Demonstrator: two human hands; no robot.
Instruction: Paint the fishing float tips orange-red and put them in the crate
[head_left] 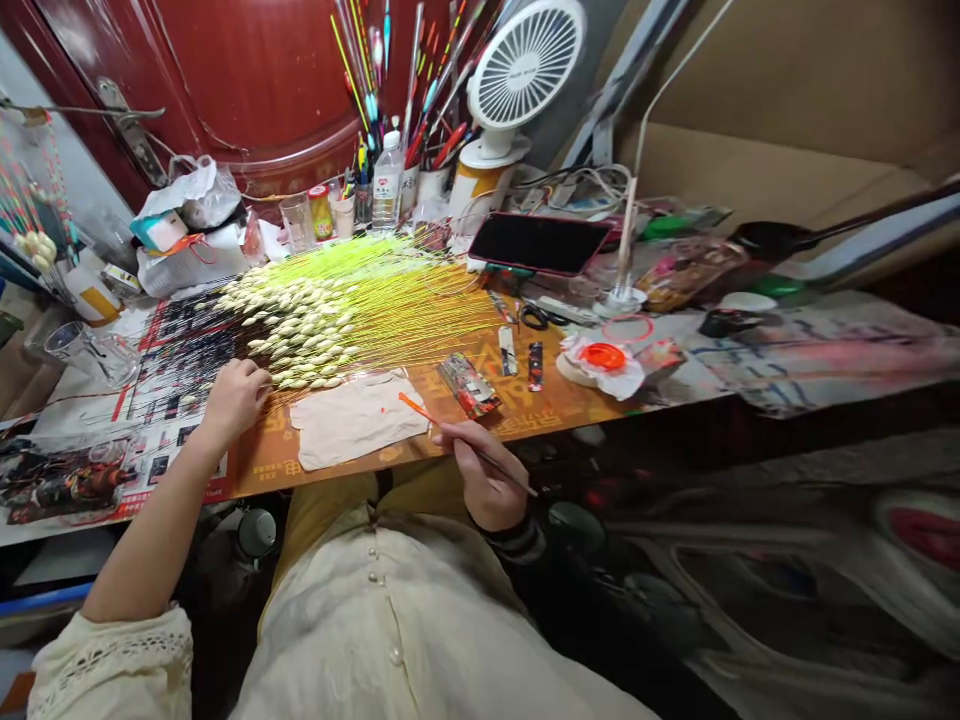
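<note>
Head view: R hand (489, 482) tight on brush (424, 412), L hand (232, 396) on floats (300, 320).

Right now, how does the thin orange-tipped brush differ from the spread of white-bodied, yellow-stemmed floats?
Count: the thin orange-tipped brush is single; the white-bodied, yellow-stemmed floats are many, side by side.
Pose: the brush is gripped in the right hand, tip towards the beige cloth; the floats lie flat on the table, left hand at their near edge.
Colour: brush tip orange; floats white and yellow.
Shared: both long, slender.
</note>
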